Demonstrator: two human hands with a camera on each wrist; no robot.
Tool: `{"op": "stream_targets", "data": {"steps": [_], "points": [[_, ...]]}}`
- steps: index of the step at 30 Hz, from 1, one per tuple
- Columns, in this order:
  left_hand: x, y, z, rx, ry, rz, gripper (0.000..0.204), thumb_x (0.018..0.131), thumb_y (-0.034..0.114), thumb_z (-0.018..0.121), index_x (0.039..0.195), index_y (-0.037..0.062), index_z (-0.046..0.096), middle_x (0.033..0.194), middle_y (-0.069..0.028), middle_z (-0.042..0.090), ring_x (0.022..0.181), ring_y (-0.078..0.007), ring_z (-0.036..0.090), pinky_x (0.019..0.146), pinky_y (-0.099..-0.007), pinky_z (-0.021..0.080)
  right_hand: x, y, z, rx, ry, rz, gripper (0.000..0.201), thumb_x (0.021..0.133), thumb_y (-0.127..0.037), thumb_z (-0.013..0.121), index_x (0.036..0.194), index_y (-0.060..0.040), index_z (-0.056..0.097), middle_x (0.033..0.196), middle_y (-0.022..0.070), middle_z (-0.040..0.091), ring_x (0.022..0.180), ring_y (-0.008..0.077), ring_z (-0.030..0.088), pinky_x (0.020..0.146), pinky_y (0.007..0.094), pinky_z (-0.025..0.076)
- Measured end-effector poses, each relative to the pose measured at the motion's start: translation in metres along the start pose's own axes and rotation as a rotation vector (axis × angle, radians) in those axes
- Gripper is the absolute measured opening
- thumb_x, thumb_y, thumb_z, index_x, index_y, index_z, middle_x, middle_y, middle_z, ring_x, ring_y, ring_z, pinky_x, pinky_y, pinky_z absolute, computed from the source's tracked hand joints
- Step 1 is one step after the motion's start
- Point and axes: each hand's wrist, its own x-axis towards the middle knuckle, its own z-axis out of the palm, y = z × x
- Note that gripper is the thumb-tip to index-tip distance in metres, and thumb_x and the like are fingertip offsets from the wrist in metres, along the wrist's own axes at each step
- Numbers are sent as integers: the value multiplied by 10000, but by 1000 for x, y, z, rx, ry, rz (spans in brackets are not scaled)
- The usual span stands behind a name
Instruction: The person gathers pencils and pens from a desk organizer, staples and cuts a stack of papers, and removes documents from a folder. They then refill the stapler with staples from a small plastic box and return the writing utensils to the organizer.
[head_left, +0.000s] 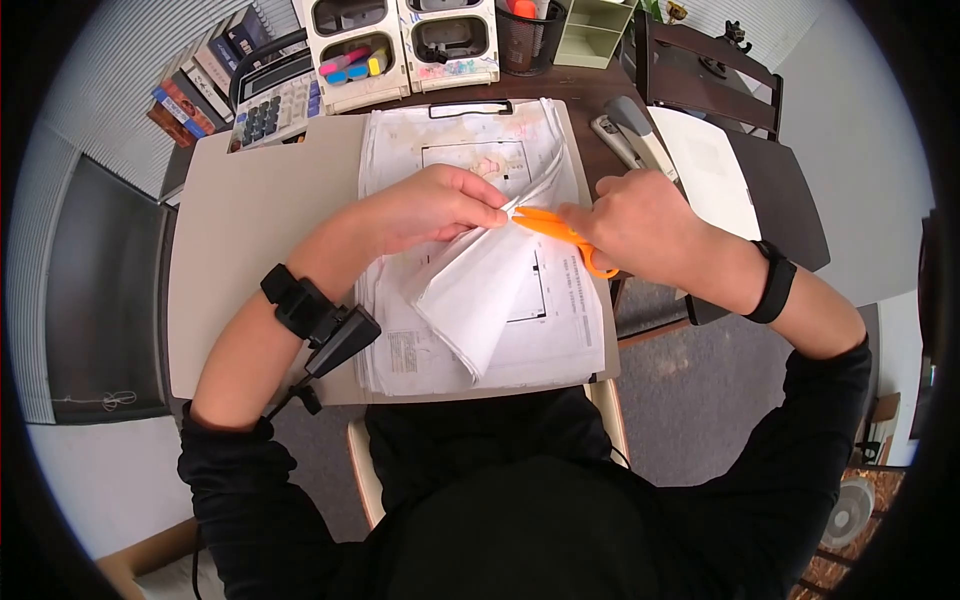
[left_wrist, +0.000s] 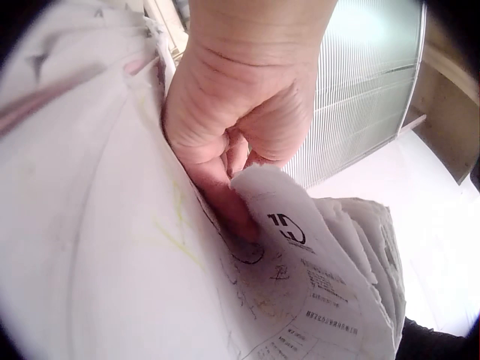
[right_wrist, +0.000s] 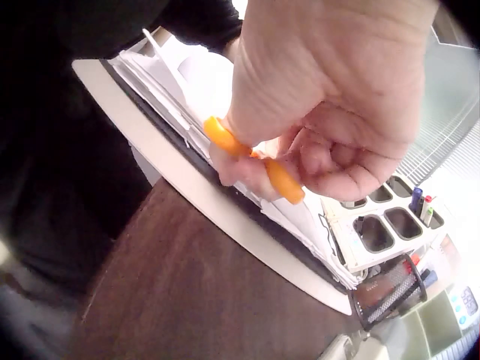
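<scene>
My left hand (head_left: 430, 208) pinches the top sheets of a thick paper stack (head_left: 555, 355), lifting them into a folded flap (head_left: 478, 285). In the left wrist view, its fingers reach in beside a curled sheet (left_wrist: 289, 247) with a printed logo and text. My right hand (head_left: 645, 228) grips orange scissors (head_left: 548, 226), their tips right at the folded paper edge beside my left fingertips. The right wrist view shows the scissors' orange handles (right_wrist: 283, 180) around the fingers, while the blades are hidden there. Beneath the stack lies a clipboard, its black clip (head_left: 470, 109) at the far end.
Beyond the board stand a white organizer (head_left: 365, 95) with highlighters, a black mesh pen cup (head_left: 528, 42) and a calculator (head_left: 275, 112). Books (head_left: 210, 75) are at the far left. A grey stapler (head_left: 640, 135) lies on the dark table (right_wrist: 195, 285) near my right hand.
</scene>
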Motion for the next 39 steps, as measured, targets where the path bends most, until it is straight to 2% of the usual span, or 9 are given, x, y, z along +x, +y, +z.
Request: {"op": "stream_targets", "data": {"steps": [6,8,10,19,26,32,34,38,39], "points": [[4,-3,-2,19,12,-16,247,837,119,691,1059,28,636,971,-13,644,892,-65,594,773,-201,472,-2,-6,3,-98,56,-9,184,682,-145,670,832,-39,660,556,25,570,590,185,618,512,302,461],[4,-2,-3,0,-11,-24,361,813,146,718,1131,19,602,1021,-37,621,940,-100,575,810,-233,450,-2,-9,2,-157,89,-15,163,679,-140,672,803,-36,652,554,21,569,581,176,612,508,293,451],[3,-2,-3,11,-19,-16,365,812,154,719,1131,20,604,1023,-37,621,949,-102,572,819,-237,445,-2,-13,-2,-271,47,-27,151,679,-137,672,788,-35,645,550,15,568,566,163,602,502,278,435],[4,-3,-4,-25,-19,-19,371,809,136,716,1136,8,596,1056,-59,618,965,-118,580,835,-243,453,-1,-7,9,-68,46,-12,211,701,-143,654,871,-17,658,563,29,575,565,199,622,507,321,479],[2,-1,-2,-48,-27,-14,394,800,128,722,1145,-6,585,1071,-75,614,994,-133,586,866,-258,455,-3,-4,14,-45,35,-20,246,706,-145,647,917,-20,669,551,29,566,559,206,625,502,322,483],[1,1,-2,-33,-15,-18,396,801,133,725,1144,-8,586,1074,-74,615,977,-130,591,859,-258,460,-3,-12,15,-179,140,-63,177,685,-124,652,822,-14,642,525,2,531,518,172,579,477,284,424],[0,2,-1,-34,-14,-18,391,800,134,726,1139,-4,591,1066,-71,620,972,-129,593,857,-256,458,-3,-16,12,-296,114,-88,297,687,-128,653,949,9,647,525,-43,456,521,119,499,485,246,373],[-1,3,1,2,20,-13,280,826,105,697,1075,12,608,999,-38,644,916,-93,616,820,-222,490,-3,-24,6,-402,90,-138,275,698,-112,643,936,25,641,538,-50,436,532,108,476,494,239,353],[0,2,1,2,20,-14,280,826,105,697,1075,12,608,999,-38,644,916,-93,616,820,-222,490,-3,-26,8,-450,113,-130,160,680,-104,641,810,-12,623,558,-36,445,554,123,494,491,257,363]]}}
